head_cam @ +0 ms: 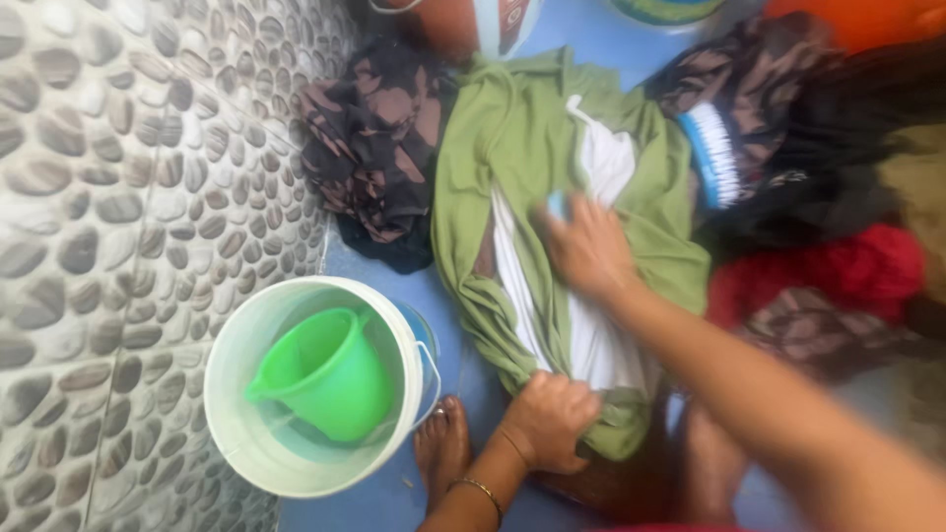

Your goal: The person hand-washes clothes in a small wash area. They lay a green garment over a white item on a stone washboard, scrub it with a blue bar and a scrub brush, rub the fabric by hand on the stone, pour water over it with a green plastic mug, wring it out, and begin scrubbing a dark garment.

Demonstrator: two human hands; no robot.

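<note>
Left grip (550, 419) bunches the near hem of the green garment (512, 158) spread on the blue floor (581, 34), right grip (588, 248) presses flat mid-cloth, seemingly scrubbing, needing steady anchoring

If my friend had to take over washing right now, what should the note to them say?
Left hand: gripping the near edge of the green garment, pinning it down.
Right hand: pressed on the garment's white part, with something small and blue under the fingers; what it is cannot be told.
Nearby: scrub brush on the clothes pile to the right; white bucket with green mug to the left.
Done: garment spread on the blue floor.
Left: probably more scrubbing, then the other clothes.
</note>
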